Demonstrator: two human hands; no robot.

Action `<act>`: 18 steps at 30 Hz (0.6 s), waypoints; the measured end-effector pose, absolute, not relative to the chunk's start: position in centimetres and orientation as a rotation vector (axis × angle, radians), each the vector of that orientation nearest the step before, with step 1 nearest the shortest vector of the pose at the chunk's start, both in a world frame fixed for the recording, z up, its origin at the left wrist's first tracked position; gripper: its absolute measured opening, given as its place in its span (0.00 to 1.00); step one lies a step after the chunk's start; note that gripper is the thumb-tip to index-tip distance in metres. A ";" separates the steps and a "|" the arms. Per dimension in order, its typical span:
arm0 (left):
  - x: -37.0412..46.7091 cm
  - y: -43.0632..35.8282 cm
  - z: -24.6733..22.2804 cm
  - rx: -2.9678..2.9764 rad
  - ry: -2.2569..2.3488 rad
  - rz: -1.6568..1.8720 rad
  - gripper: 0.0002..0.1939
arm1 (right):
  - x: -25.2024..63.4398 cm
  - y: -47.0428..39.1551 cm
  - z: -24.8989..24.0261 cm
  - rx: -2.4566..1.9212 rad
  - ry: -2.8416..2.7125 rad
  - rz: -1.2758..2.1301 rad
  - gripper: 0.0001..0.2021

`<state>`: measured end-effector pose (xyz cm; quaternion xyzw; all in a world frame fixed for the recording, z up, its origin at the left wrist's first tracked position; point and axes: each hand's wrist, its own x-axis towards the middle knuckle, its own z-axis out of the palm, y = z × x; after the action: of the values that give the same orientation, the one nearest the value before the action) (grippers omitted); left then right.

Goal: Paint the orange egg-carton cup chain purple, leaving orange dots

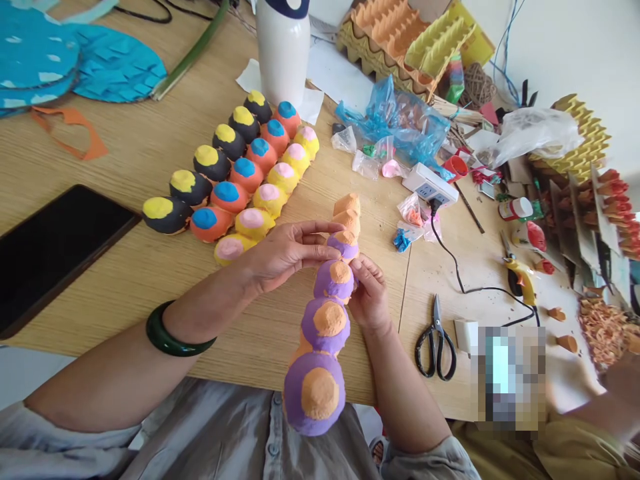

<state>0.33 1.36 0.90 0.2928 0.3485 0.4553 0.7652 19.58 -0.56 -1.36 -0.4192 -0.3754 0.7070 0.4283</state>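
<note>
A strip of egg carton cups [327, 320] stretches from near my body toward the table. Purple modelling clay covers its nearer cups, with round peach-orange tops left showing; the two far cups are bare peach-orange. My left hand [285, 253] pinches a purple cup toward the far end, thumb and fingers pressed on its left side. From the right, my right hand [370, 293] grips the strip just below, part of its fingers hidden behind it. Three finished-looking rows lie beyond my left hand: black with yellow tops [207, 165], orange with blue tops [245, 175], yellow with pink tops [270, 197].
A black phone [65, 247] lies left, a white bottle [283, 53] at the back. Scissors [437, 340], a power strip [430, 185] with a cable, clay bags [395, 167] and egg trays [400, 40] are on the right. A co-worker's arm [600, 413] shows at lower right.
</note>
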 end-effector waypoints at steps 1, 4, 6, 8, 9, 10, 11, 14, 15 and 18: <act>0.3 1.4 0.8 0.631 0.721 0.986 0.19 | 19.7 -0.6 -1.5 -1.068 -0.937 1.759 0.28; 0.1 1.6 0.5 0.631 0.640 0.939 0.20 | 20.0 -0.5 -1.7 -1.088 -0.938 1.709 0.26; 0.1 1.7 0.5 0.637 0.608 0.906 0.21 | 20.2 -0.5 -1.6 -1.065 -0.924 1.657 0.26; -0.1 1.8 0.7 0.675 0.630 0.897 0.21 | 20.1 -0.5 -1.3 -1.032 -0.921 1.644 0.27; -0.2 1.9 0.8 0.717 0.668 0.902 0.21 | 20.1 -0.5 -1.2 -1.015 -0.930 1.659 0.27; -0.3 2.0 0.9 0.772 0.718 0.909 0.20 | 20.0 -0.5 -1.0 -0.999 -0.944 1.682 0.27; -0.5 2.2 1.0 0.834 0.773 0.914 0.19 | 19.9 -0.6 -0.9 -0.989 -0.961 1.703 0.26; -1.3 2.8 0.9 0.979 0.884 0.856 0.20 | 19.6 -0.7 -0.7 -0.992 -1.003 1.705 0.26; -1.5 2.9 0.8 1.002 0.904 0.830 0.21 | 19.6 -0.8 -0.8 -0.997 -1.022 1.691 0.26; -2.1 3.3 0.4 1.051 0.945 0.778 0.23 | 19.6 -0.8 -1.0 -1.003 -1.100 1.658 0.26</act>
<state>-2.07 3.31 0.44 0.4704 0.4229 0.3481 0.6919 19.56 -0.85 -1.01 -0.4041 -0.4430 0.6678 0.4411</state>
